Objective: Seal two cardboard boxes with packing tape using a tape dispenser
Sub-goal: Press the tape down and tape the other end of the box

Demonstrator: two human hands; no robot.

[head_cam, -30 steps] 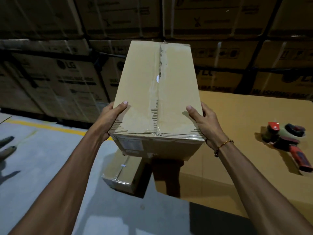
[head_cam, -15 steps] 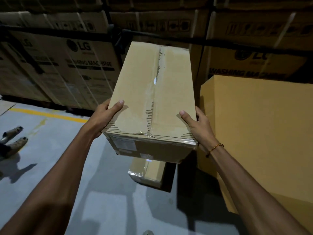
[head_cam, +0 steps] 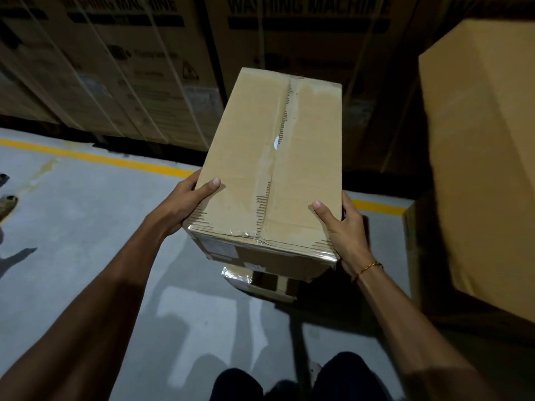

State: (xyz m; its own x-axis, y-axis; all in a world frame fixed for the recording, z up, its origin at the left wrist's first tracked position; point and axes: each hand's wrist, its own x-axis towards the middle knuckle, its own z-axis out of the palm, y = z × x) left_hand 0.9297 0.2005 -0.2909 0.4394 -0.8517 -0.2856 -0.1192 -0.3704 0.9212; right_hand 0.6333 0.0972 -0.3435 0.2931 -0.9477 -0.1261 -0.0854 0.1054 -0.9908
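Note:
I hold a long brown cardboard box (head_cam: 246, 157) in the air in front of me, its top seam covered with clear tape. My left hand (head_cam: 188, 201) grips its near left edge, thumb on top. My right hand (head_cam: 344, 227) grips the near right edge, thumb on top and fingers down the side. Directly beneath it a second, smaller taped box (head_cam: 260, 282) lies on the floor, mostly hidden by the held one. The tape dispenser is out of view.
A large plain cardboard box (head_cam: 477, 146) stands at the right. Stacked washing-machine cartons (head_cam: 130, 68) line the back wall behind a yellow floor line (head_cam: 95, 159). Another person's feet (head_cam: 7, 202) show at the far left. My legs (head_cam: 289, 383) are at the bottom.
I have swung the held box leftward off the big carton and lowered it over the small box on the floor. The tape dispenser has left the view.

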